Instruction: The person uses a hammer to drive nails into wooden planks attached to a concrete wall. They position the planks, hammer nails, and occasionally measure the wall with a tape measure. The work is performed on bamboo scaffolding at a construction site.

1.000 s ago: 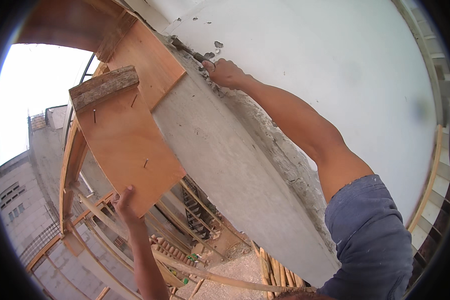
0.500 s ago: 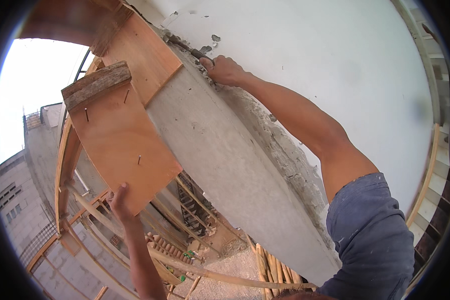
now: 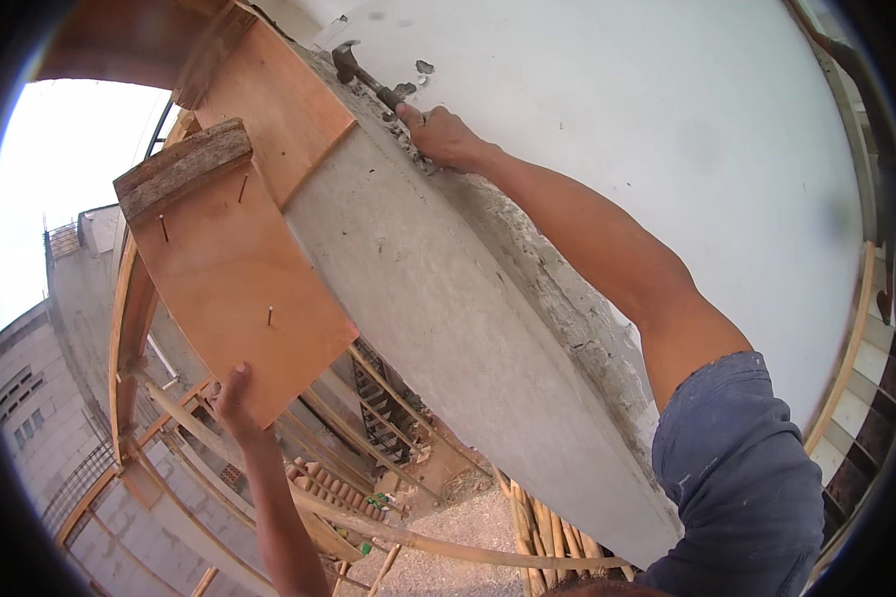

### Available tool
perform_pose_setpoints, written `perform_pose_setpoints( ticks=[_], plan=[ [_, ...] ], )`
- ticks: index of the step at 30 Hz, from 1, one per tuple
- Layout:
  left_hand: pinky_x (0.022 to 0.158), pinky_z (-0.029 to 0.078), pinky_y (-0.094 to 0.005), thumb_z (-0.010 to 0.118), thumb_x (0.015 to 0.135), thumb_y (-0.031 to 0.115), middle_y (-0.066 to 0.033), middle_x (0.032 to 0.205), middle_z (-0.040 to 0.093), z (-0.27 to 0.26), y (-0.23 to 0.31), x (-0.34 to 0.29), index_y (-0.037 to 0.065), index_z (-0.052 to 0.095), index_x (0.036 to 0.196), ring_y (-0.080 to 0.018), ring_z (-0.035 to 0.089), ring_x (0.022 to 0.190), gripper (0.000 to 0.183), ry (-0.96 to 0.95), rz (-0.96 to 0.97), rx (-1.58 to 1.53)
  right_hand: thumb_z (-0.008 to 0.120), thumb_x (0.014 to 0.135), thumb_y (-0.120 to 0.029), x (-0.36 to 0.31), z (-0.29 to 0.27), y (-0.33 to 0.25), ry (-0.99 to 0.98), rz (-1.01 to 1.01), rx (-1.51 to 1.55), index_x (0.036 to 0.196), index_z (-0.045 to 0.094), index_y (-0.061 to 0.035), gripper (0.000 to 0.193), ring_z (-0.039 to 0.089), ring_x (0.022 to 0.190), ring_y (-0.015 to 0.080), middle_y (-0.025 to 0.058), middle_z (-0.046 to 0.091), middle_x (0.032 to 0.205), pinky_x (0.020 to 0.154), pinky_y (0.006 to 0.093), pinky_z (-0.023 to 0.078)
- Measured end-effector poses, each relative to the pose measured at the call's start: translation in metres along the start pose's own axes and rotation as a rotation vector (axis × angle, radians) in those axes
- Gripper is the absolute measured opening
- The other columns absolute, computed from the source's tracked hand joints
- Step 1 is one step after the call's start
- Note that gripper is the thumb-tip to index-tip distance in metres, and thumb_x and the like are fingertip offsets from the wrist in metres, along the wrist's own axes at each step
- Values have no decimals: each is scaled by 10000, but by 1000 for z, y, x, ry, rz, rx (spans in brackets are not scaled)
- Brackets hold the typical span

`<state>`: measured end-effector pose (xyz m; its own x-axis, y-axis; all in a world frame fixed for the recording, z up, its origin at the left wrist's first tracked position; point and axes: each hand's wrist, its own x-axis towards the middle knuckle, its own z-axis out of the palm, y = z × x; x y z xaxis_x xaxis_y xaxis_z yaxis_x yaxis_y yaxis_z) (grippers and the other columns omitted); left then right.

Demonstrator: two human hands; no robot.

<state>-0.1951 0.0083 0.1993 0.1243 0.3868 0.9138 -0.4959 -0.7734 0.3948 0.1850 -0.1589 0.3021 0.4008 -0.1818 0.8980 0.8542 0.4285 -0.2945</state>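
Observation:
My left hand (image 3: 235, 404) grips the lower edge of an orange-brown plywood panel (image 3: 231, 274), its thumb lying on the front face. A rough wooden batten (image 3: 184, 169) runs along the panel's upper end, and several nails stick out of the face. My right hand (image 3: 446, 139) is closed round the dark grip of a claw hammer (image 3: 347, 64). The hammer is over the chipped top of the concrete ledge (image 3: 418, 289), beside the white wall. A second plywood panel (image 3: 279, 95) sits against the concrete, above and right of the held one.
A white wall (image 3: 647, 129) rises on the right, with broken mortar (image 3: 577, 303) along its foot. To the lower left, wooden poles (image 3: 438, 545) and curved timber framing (image 3: 124, 368) stand over a drop to gravelly ground (image 3: 458, 537). Bamboo-like poles (image 3: 543, 527) lean below the ledge.
The hammer's head has lifted and turned, so it shows more plainly against the wall. The held panel has shifted slightly left; both hands keep their grip.

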Motion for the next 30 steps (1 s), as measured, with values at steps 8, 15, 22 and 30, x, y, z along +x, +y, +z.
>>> perform_pose_setpoints(
  ticks=[8,15,22,30],
  plan=[
    [744,537,-323,688,758,125,-117,956,672,6,1,-1,-55,634,1076,-208,665,823,370,46,16,-10,408,1038,-538,18,-24,15,-352,131,251,795,583,13,627,526,445,180,48,501,580,403,311,385],
    [738,533,-317,684,757,160,-111,941,667,11,3,-3,-63,633,1058,-203,662,818,378,37,16,-24,317,1071,-431,63,-3,-64,561,-513,407,866,557,53,577,618,786,439,239,637,761,741,494,494],
    [703,509,-297,690,743,175,-105,897,662,12,4,-5,-60,650,991,-183,638,748,344,54,49,27,315,1041,-527,53,13,19,-398,408,-50,1015,631,49,658,693,748,304,198,680,852,633,440,557],
    [703,500,-291,669,751,173,-93,888,656,18,3,-3,-63,643,1002,-172,629,771,346,77,29,-11,311,1043,-503,84,19,-38,300,-253,234,1000,636,78,668,692,841,448,262,694,826,755,507,567]
  ],
)
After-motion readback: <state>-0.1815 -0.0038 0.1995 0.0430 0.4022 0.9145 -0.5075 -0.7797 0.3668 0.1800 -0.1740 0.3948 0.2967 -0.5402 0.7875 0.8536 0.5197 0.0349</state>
